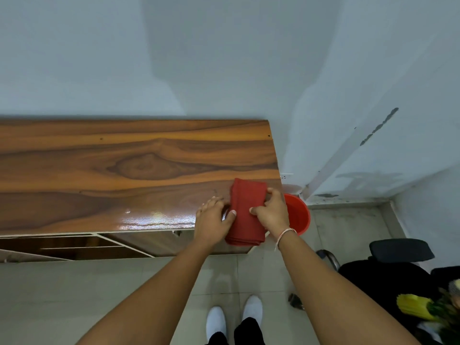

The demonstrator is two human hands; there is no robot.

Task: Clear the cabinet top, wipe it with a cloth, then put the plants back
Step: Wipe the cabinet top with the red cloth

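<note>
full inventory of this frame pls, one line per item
cabinet top: 1, glossy brown wood grain, against the wall, bare except for the cloth
cloth: 1, red, folded, at the top's right front corner, overhanging the front edge
bucket: 1, red, on the floor just right of the cabinet
office chair: 1, black, lower right
plants: count unclear, yellow and green, lower right edge, off the cabinet
small dark object: 1, on the floor tiles, too blurred to identify
wall: pale blue, scuffed at right
left hand: thumb on the cloth's left edge
right hand: fingers gripping the cloth's right edge; thread band at the wrist
shoes: 2, white, bottom centre
</note>
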